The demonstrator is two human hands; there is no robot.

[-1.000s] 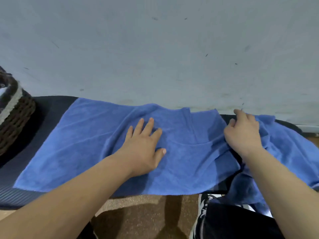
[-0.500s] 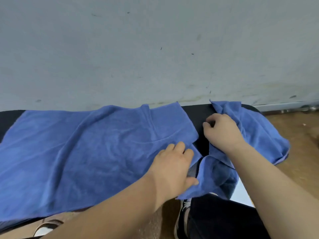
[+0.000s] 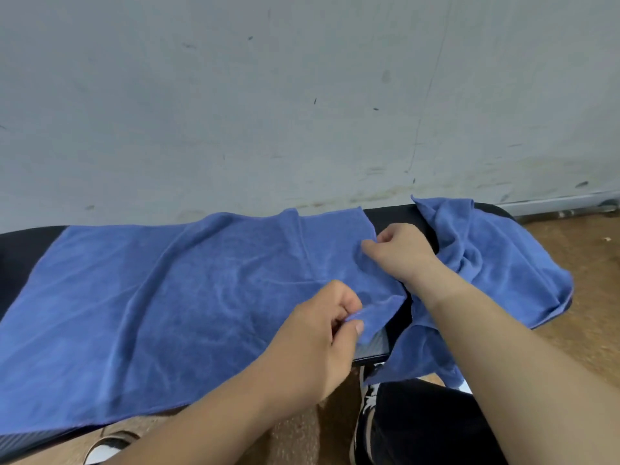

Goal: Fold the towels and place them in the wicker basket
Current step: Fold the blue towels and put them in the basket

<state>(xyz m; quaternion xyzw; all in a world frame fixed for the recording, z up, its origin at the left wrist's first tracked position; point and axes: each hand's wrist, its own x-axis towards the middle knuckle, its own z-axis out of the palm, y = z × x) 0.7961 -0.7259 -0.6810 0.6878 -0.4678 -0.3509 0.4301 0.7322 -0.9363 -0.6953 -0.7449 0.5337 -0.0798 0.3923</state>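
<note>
1. Spread towel (image 3: 167,313): blue cloth with a short fuzzy pile. Matt. The nap shows lighter and darker streaks.
2. Crumpled towel (image 3: 503,263): same blue matt cloth, soft, with deep creases. A thin stitched hem runs along its right edge.
3. Corner of the spread towel pinched in the left hand (image 3: 318,340): the cloth bends limp and looks thin.
4. Black mat (image 3: 20,250): matt. The near edge has a fine ribbed texture with a slight sheen. Material cannot be told.
5. Wall (image 3: 302,95): grey painted surface, matt and scuffed, with dark flecks and staining low down.
6. Floor (image 3: 587,263): brown, mottled, rough-looking.
7. Trousers (image 3: 429,424): black cloth, matt.
8. Shoe (image 3: 365,414): black and white, smooth, with a faint sheen.
</note>
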